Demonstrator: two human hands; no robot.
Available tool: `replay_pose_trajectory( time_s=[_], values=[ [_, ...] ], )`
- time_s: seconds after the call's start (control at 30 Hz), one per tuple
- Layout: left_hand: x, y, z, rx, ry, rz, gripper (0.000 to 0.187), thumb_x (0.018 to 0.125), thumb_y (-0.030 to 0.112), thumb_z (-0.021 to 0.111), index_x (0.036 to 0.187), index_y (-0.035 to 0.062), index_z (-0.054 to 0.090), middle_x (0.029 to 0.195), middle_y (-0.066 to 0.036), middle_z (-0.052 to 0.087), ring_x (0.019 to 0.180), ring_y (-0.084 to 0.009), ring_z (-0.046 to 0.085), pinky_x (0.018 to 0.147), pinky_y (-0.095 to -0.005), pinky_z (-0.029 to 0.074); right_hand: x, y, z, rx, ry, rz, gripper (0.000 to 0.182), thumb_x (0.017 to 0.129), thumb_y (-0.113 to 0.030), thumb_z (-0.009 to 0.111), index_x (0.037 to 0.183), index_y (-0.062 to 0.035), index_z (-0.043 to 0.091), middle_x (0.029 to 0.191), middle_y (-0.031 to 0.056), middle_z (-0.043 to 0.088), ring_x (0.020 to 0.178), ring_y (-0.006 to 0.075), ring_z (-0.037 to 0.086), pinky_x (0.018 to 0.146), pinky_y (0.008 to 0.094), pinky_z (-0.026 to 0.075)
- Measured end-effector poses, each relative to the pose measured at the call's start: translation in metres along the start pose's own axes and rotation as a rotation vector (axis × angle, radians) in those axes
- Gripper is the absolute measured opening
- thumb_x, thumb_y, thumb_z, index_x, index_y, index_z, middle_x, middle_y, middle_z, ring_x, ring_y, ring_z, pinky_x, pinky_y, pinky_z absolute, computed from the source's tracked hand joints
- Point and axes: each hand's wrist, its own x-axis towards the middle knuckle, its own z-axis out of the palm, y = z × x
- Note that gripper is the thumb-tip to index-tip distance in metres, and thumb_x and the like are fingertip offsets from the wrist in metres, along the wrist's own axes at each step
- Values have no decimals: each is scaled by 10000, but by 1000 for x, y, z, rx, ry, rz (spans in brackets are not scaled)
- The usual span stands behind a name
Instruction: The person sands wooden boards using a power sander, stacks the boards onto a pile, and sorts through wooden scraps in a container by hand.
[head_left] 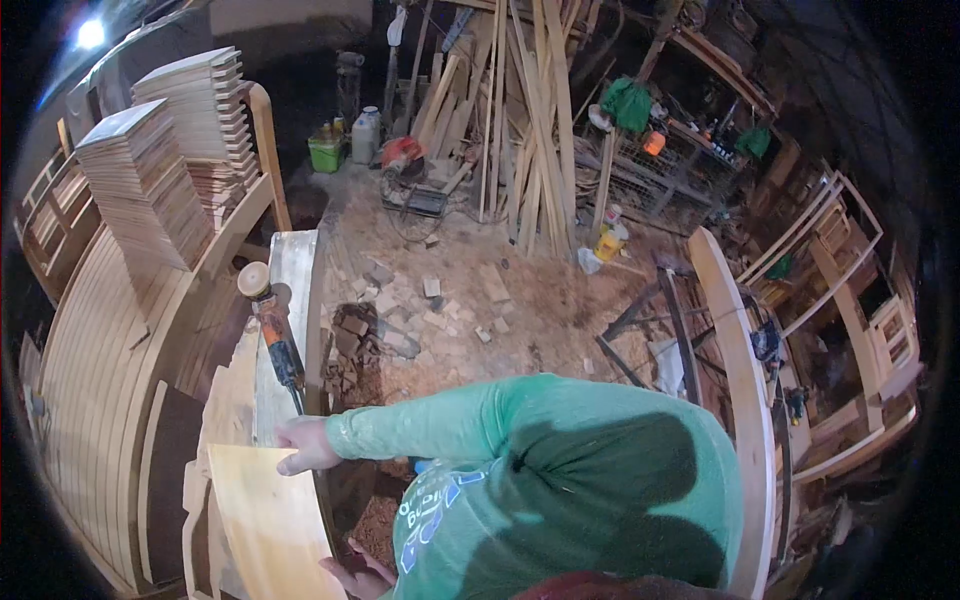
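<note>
A thin, slightly curved wooden panel [268, 510] lies over the near end of the workbench. My right hand [308, 445], at the end of the green sleeve, grips the panel's upper right corner, thumb on its face. At the bottom of the view my left hand [360, 575] holds the panel's right edge, its fingers partly hidden. Just beyond my right hand, an orange and black power tool with a round pad [280, 345] rests on the bench's metal strip [293, 262].
Stacked wooden slats [145, 175] stand on a curved slatted piece [95, 350] at left. Wood offcuts [432, 288] litter the floor. Long boards [540, 120] lean at the back. A pale curved beam [735, 370] and dark metal stand [680, 320] are at right.
</note>
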Motion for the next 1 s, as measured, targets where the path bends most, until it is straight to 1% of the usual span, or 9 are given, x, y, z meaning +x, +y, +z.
replay_pose_trajectory(
  time_s=[0.07, 0.17, 0.47, 0.57, 0.67, 0.7, 0.8, 0.87, 1.0],
  values=[
    [-2, 2, 15, 118, 74, -23, 529, 972, 402, 673, 1337, 37, 558, 1237, -153, 659, 1072, -276, 659, 900, -385, 579, -8, 4, -8, 82, -59, -20, 552, 826, -470, 727, 1031, 32, 624, 933, 174, 672, 887, 278, 655, 773, 436, 517],
    [-17, -31, 76, 523, 426, 134, 850, 930, 653, 544, 1509, 44, 417, 1462, -100, 535, 1322, -216, 499, 1091, -312, 414, -30, 2, -33, 190, -66, -51, 537, 843, -457, 725, 1044, 30, 622, 908, 123, 662, 864, 204, 635, 742, 399, 512],
    [37, -33, 148, 1403, -270, 269, 761, 934, 573, 616, 1465, 47, 471, 1452, -88, 526, 1312, -251, 498, 1114, -390, 401, -115, 96, -124, 431, 239, -17, 436, 876, -416, 739, 1017, -12, 652, 842, 10, 630, 744, 100, 567, 664, 263, 469],
    [11, -93, 323, 859, -245, -268, 835, 897, 564, 671, 1525, 81, 406, 1509, -93, 487, 1364, -299, 457, 1174, -421, 331, -141, 102, -167, 808, 453, 133, 424, 946, -442, 680, 1030, -26, 670, 841, -9, 649, 736, 77, 563, 643, 270, 465],
    [42, -160, 353, 998, -369, 411, 408, 943, 136, 673, 1307, -9, 563, 1126, -147, 694, 968, -232, 666, 911, -365, 533, -169, 135, -212, 773, 640, 297, 519, 993, -506, 596, 1082, -6, 702, 881, 18, 675, 755, 100, 582, 677, 312, 498],
    [69, -165, 341, 1052, -406, 464, 407, 930, 175, 679, 1272, -24, 581, 1090, -142, 692, 959, -255, 659, 905, -372, 531, -171, 182, -221, 682, 665, 374, 533, 984, -521, 604, 1069, -4, 706, 895, 23, 685, 769, 116, 597, 694, 330, 508],
    [96, -171, 382, 761, -412, -7, 389, 891, 170, 701, 1205, -40, 607, 1048, -116, 685, 934, -242, 647, 881, -366, 520, -203, 268, -234, 550, 906, 375, 562, 1006, -532, 548, 1077, 5, 698, 919, 19, 690, 776, 146, 608, 703, 341, 515],
    [123, -197, 393, 745, -417, 131, 330, 843, 124, 704, 1119, -41, 634, 1014, -105, 679, 913, -232, 645, 853, -362, 513, -254, 226, -262, 729, 1009, 360, 504, 1017, -471, 558, 1046, 11, 700, 863, 19, 679, 744, 146, 601, 667, 351, 499],
    [147, -270, 435, 881, -456, 177, 316, 821, 109, 715, 1096, -29, 639, 1004, -98, 676, 905, -212, 642, 828, -358, 516, -304, 309, -265, 1145, 1090, 447, 448, 991, -411, 638, 1128, 14, 677, 971, 58, 686, 884, 166, 644, 770, 356, 543]
  ],
)
